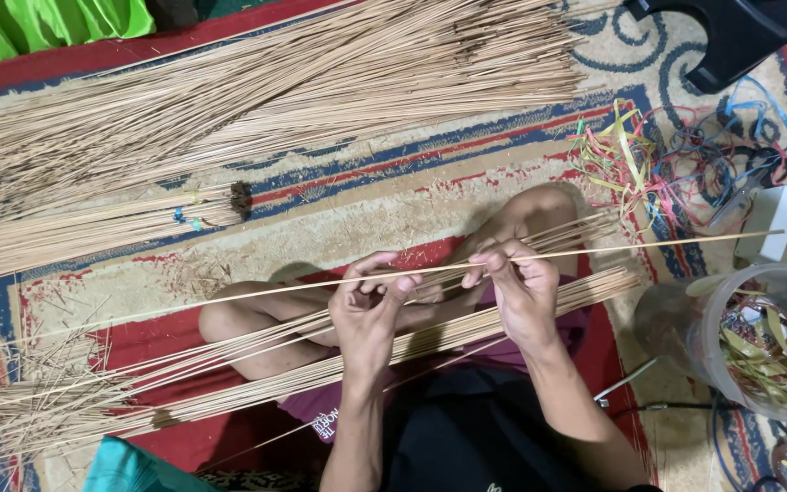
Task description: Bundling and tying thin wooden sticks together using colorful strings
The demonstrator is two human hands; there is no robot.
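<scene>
pale thin stick (594, 248) pinched crosswise in both grips, left hand (368, 314), right hand (523, 293)

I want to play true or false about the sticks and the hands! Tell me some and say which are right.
1. Both hands, the left hand and the right hand, pinch one thin stick. True.
2. The big pile of sticks lies on a bare wooden floor. False: it lies on a patterned rug.
3. A clear plastic container stands at the right. True.
4. A tied bundle of sticks rests in the person's lap. False: it lies on the rug, at the left.
</scene>
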